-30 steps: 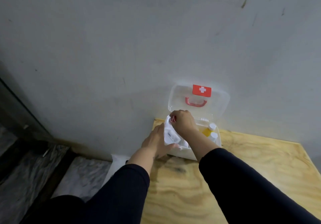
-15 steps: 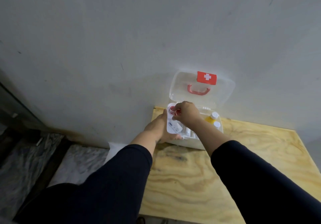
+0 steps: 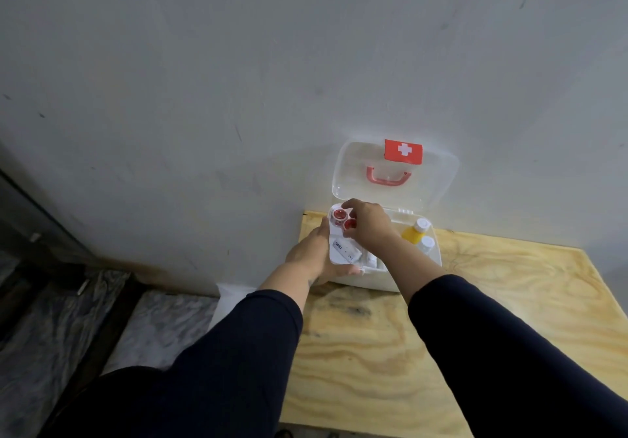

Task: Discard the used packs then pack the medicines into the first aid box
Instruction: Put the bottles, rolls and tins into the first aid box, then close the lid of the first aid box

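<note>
A white first aid box (image 3: 436, 261) stands open at the back of the wooden table, its clear lid (image 3: 394, 172) with a red cross label and red handle leaning on the wall. My left hand (image 3: 311, 254) holds the box's left side. My right hand (image 3: 368, 225) grips a white blister pack with red pills (image 3: 341, 220) over the box's left end. Inside lie a white labelled pack (image 3: 345, 250), a yellow bottle (image 3: 414, 232) and a small white-capped bottle (image 3: 426, 244).
The plywood table (image 3: 475, 318) runs to the right and toward me, its left edge just beside the box. A grey wall (image 3: 238, 97) stands right behind the box. Marble floor (image 3: 156, 329) and a white object (image 3: 227, 301) lie below on the left.
My right hand has lifted a little at the box's left end, and the red-pill blister pack now shows in its fingers. My left hand stays on the box's side.
</note>
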Action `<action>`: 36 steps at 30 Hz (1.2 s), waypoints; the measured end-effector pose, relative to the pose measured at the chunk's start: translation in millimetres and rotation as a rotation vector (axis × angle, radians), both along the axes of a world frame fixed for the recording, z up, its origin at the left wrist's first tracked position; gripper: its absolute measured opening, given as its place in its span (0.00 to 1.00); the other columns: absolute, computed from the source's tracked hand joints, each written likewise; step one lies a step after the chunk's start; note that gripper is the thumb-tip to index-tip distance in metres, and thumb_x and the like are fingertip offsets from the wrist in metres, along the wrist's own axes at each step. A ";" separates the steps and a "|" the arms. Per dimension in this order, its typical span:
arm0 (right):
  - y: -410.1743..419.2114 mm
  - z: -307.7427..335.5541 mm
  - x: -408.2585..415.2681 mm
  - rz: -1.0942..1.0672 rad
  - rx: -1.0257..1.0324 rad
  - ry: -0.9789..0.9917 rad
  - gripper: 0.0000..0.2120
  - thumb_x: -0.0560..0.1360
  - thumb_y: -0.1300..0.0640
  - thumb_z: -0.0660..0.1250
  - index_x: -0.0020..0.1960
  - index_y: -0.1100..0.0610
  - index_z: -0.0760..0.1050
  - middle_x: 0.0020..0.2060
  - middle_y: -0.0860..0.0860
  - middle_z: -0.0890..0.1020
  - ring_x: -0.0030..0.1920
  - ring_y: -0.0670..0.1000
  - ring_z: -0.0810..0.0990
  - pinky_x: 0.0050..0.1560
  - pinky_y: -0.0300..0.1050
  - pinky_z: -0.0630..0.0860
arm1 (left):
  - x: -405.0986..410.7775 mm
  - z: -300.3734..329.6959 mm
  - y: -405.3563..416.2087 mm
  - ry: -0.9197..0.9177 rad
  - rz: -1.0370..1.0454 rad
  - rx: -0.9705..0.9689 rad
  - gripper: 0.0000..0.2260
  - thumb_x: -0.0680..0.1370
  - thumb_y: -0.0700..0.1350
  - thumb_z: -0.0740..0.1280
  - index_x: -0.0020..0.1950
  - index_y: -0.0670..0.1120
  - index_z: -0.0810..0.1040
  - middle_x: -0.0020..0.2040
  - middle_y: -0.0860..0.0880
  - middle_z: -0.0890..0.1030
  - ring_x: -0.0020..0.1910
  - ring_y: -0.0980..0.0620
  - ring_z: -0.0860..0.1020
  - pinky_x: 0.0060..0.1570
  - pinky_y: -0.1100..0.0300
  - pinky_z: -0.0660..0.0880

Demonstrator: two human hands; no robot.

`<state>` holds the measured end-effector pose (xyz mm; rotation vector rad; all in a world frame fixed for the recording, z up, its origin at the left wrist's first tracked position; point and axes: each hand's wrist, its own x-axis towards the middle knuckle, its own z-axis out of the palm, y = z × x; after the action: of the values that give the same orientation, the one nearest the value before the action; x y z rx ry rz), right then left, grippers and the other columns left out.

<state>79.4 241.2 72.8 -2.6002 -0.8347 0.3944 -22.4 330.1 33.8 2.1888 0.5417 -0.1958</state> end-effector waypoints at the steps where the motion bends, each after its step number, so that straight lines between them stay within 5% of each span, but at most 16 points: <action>1: -0.9 1.0 0.7 0.006 0.006 0.008 0.26 0.69 0.64 0.73 0.65 0.55 0.72 0.57 0.57 0.80 0.56 0.57 0.79 0.54 0.46 0.74 | 0.4 0.1 0.9 -0.002 -0.010 0.002 0.43 0.62 0.63 0.75 0.72 0.64 0.56 0.63 0.58 0.76 0.61 0.49 0.77 0.59 0.48 0.76; 4: -8.6 9.1 0.4 0.009 0.078 -0.022 0.24 0.70 0.62 0.72 0.65 0.56 0.72 0.58 0.57 0.80 0.58 0.56 0.78 0.58 0.48 0.75 | 1.7 9.3 2.1 0.002 -0.057 0.031 0.47 0.61 0.66 0.74 0.74 0.61 0.54 0.68 0.56 0.73 0.65 0.49 0.74 0.61 0.48 0.75; 6: -20.2 15.9 0.8 -0.048 0.156 -0.059 0.21 0.71 0.61 0.72 0.63 0.57 0.74 0.57 0.56 0.80 0.57 0.55 0.78 0.57 0.46 0.74 | 4.2 22.3 3.9 0.030 -0.020 0.075 0.49 0.67 0.70 0.68 0.79 0.52 0.47 0.78 0.50 0.61 0.75 0.45 0.65 0.69 0.46 0.69; 10: -51.7 28.8 9.1 -0.164 0.178 -0.185 0.16 0.74 0.59 0.69 0.61 0.56 0.75 0.58 0.54 0.78 0.59 0.54 0.76 0.56 0.48 0.74 | 17.2 53.6 9.9 -0.026 0.088 0.214 0.38 0.79 0.63 0.55 0.80 0.48 0.40 0.81 0.48 0.47 0.79 0.45 0.54 0.74 0.47 0.59; 17: -69.1 68.8 34.0 -0.188 0.157 -0.614 0.17 0.73 0.58 0.70 0.62 0.55 0.74 0.59 0.55 0.74 0.60 0.58 0.72 0.55 0.51 0.73 | 49.7 105.5 12.7 -0.321 -0.024 0.632 0.29 0.83 0.53 0.54 0.80 0.44 0.48 0.81 0.47 0.52 0.79 0.48 0.55 0.77 0.51 0.54; 22: -53.4 83.9 53.2 -0.153 0.062 -0.510 0.24 0.76 0.54 0.66 0.70 0.50 0.67 0.65 0.50 0.73 0.66 0.55 0.69 0.65 0.49 0.65 | 64.1 115.6 6.5 -0.294 -0.069 0.645 0.27 0.83 0.54 0.54 0.79 0.44 0.53 0.80 0.48 0.56 0.78 0.48 0.57 0.76 0.53 0.57; 30: -81.2 74.1 33.9 -0.022 0.090 -0.715 0.17 0.75 0.52 0.67 0.64 0.51 0.75 0.56 0.53 0.81 0.56 0.59 0.77 0.52 0.52 0.73 | 35.8 107.7 -14.7 -0.316 -0.030 0.750 0.27 0.83 0.54 0.54 0.79 0.44 0.53 0.80 0.48 0.55 0.78 0.49 0.58 0.75 0.54 0.58; 36: -109.9 50.7 -5.5 -0.020 0.075 -0.800 0.18 0.68 0.51 0.75 0.58 0.50 0.78 0.50 0.51 0.83 0.49 0.57 0.81 0.41 0.48 0.78 | -4.7 86.2 -52.5 -0.227 -0.020 0.821 0.31 0.82 0.56 0.52 0.80 0.46 0.43 0.81 0.49 0.43 0.80 0.49 0.45 0.78 0.50 0.47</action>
<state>73.9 131.3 123.5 -2.6752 -1.0187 -0.7230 -27.1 277.6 120.0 2.9544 0.5235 0.3245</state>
